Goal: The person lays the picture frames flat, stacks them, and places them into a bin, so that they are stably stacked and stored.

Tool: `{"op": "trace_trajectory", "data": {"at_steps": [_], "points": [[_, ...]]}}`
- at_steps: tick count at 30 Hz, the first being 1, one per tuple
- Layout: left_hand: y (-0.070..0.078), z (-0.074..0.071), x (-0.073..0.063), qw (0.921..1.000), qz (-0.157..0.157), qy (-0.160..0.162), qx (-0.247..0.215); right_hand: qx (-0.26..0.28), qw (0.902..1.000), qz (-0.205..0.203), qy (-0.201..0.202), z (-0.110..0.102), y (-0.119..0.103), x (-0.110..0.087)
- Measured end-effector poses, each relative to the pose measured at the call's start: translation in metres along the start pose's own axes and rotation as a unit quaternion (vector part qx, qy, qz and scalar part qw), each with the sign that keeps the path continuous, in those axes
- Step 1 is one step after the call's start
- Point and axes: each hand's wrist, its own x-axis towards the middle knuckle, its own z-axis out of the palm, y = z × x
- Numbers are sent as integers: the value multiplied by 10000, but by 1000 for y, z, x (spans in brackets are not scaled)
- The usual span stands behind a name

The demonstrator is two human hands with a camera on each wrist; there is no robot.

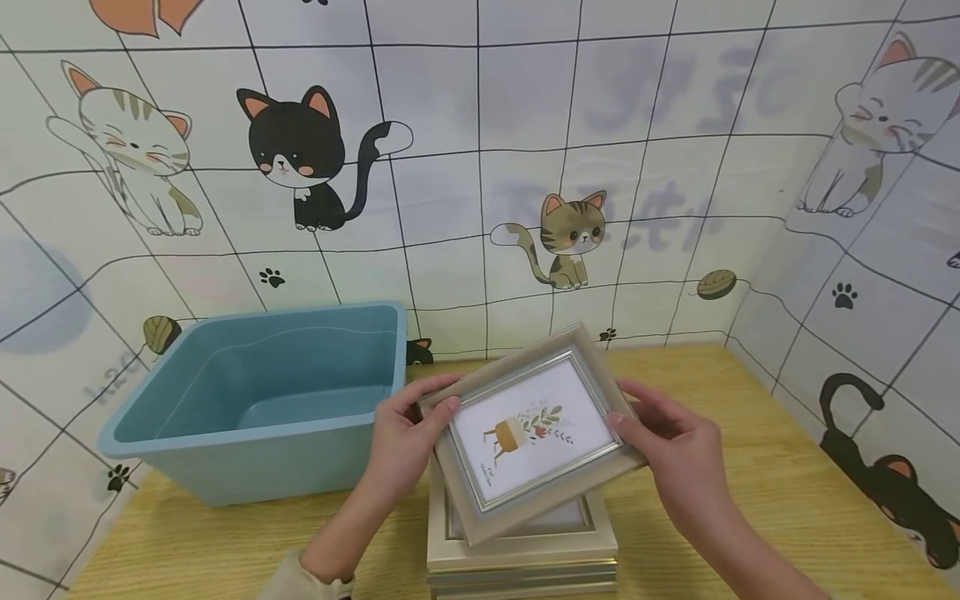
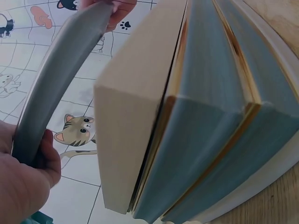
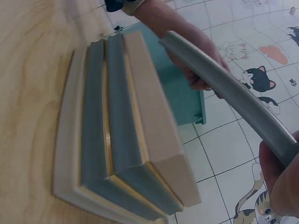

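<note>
Both hands hold a picture frame point(image 1: 517, 500) with a beige-grey border, a silver inner edge and a print of a plant in an orange pot. It is tilted above a stack of picture frames point(image 1: 525, 554). My left hand point(image 1: 405, 437) grips its left edge, thumb on the front. At the opposite edge my right hand point(image 1: 678, 446) pinches it, thumb on the front and fingers behind. In the left wrist view the held frame shows edge-on, apart from the stack point(image 2: 135, 93). Beige and grey-blue frames with gold edges make up the pile in the right wrist view.
A blue plastic bin point(image 1: 285, 450) stands to the left of the stack, against the back wall. The wood-grain table point(image 1: 787, 500) extends to the right. Walls point(image 1: 480, 167) with cat drawings and grid lines enclose the back and sides.
</note>
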Motion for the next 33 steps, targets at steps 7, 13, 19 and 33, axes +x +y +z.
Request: {"op": "trace_trajectory", "data": {"at_steps": [7, 13, 19, 33], "points": [[-1, 5, 2, 9960, 147, 262, 847, -855, 9955, -402, 97, 0, 14, -16], [-6, 7, 2, 9863, 374, 344, 1571, -1182, 9926, -257, -75, -1, 25, -24], [-17, 11, 3, 9845, -54, 84, 1753, -1038, 9933, 192, -463, -5, 33, -31], [-32, 5, -2, 9873, -417, -10, 1530, -1776, 9719, 413, -1490, -14, 35, -26]]}}
